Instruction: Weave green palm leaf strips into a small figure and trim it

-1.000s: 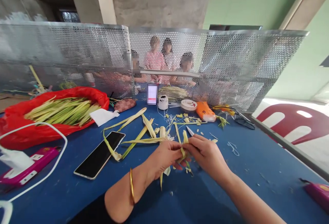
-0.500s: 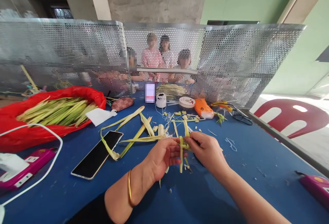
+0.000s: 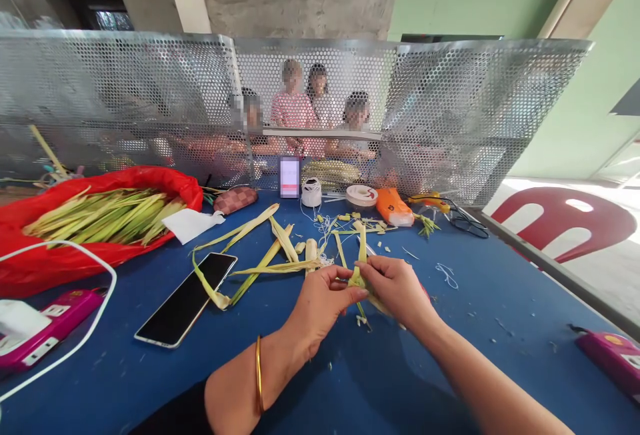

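A yellow-green plant-leaf strip (image 3: 362, 248) is pinched between my two hands over the blue table (image 3: 320, 388). My left hand (image 3: 323, 305) is closed on the strip's lower part, its thumb lying across the front and the fingers behind. From the right, my right hand (image 3: 400, 288) grips the same strip with thumb and fingertips; its other fingers are curled. The strip's upper end stands up between the hands, while its lower folds are partly hidden. Several dried leaf strips (image 3: 274, 267) lie to the left of my hands, beside white thread (image 3: 327, 225) and small trimmings.
A black phone (image 3: 187, 298) lies at left, near a red bag (image 3: 175, 185) of leaf strips. White tape (image 3: 362, 195), an orange packet (image 3: 395, 207) and glasses (image 3: 467, 220) sit along the back. Power strips (image 3: 613, 358) flank both sides. People sit behind the perforated metal screen (image 3: 450, 102).
My left hand has turned over, bringing its thumb across the strip. The end that hung down in front is now folded or covered. The right hand keeps its pinch.
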Demonstrator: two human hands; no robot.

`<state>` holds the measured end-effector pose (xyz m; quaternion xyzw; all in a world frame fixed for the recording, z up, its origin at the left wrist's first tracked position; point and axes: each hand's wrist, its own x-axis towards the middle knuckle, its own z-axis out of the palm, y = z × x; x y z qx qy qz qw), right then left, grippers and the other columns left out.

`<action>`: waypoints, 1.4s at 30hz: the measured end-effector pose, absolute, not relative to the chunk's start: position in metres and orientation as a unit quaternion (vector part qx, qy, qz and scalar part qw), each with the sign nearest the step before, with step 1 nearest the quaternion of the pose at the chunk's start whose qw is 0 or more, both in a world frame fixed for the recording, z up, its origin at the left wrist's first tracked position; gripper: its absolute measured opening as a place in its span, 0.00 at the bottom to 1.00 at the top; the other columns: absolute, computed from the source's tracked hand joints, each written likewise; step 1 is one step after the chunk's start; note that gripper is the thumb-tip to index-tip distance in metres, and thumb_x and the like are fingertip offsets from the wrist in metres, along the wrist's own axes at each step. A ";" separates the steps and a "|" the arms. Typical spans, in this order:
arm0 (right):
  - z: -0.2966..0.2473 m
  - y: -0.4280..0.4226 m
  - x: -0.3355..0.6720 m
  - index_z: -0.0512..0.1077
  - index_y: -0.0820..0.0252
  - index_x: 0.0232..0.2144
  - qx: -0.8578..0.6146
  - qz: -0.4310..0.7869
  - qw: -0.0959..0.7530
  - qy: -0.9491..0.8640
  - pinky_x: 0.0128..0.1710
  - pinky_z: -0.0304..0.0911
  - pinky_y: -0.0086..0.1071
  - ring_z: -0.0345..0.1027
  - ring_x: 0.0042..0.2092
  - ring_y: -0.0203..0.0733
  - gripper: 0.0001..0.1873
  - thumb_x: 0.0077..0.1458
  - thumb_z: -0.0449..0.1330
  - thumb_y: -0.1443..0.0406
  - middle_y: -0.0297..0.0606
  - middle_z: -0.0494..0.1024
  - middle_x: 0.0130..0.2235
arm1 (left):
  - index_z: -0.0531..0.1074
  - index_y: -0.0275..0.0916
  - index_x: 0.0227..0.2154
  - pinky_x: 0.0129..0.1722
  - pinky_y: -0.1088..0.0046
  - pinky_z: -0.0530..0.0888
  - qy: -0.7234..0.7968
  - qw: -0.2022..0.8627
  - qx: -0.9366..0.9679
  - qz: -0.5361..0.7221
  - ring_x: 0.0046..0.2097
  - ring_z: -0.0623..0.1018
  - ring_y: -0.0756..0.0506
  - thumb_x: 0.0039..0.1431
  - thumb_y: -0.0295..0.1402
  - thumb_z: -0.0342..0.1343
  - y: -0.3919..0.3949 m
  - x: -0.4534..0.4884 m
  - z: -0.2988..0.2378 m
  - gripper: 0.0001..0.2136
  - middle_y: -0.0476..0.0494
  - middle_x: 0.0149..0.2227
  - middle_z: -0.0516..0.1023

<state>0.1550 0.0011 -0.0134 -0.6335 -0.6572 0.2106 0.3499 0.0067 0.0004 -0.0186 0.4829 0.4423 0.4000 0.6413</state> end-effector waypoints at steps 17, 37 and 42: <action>0.017 -0.006 0.182 0.80 0.58 0.35 -0.416 0.567 0.451 -0.550 0.36 0.67 0.33 0.73 0.34 0.40 0.14 0.44 0.70 0.59 0.38 0.80 0.31 | 0.79 0.35 0.30 0.33 0.74 0.68 0.427 0.668 0.403 0.458 0.27 0.75 0.52 0.42 0.34 0.68 0.014 -0.005 -0.010 0.11 0.46 0.27 0.79; 0.008 -0.010 0.168 0.71 0.57 0.23 -0.565 0.283 0.388 -0.670 0.27 0.53 0.30 0.60 0.27 0.36 0.11 0.52 0.58 0.59 0.30 0.70 0.23 | 0.82 0.37 0.32 0.33 0.74 0.68 0.428 0.593 0.482 0.482 0.29 0.71 0.49 0.43 0.31 0.64 0.009 -0.003 -0.001 0.10 0.46 0.27 0.79; 0.007 -0.011 0.166 0.73 0.57 0.23 -0.579 0.272 0.378 -0.669 0.26 0.53 0.29 0.61 0.26 0.36 0.11 0.52 0.57 0.59 0.30 0.71 0.22 | 0.82 0.36 0.33 0.34 0.73 0.67 0.427 0.582 0.511 0.467 0.31 0.72 0.48 0.46 0.31 0.62 0.009 -0.001 -0.007 0.10 0.46 0.28 0.79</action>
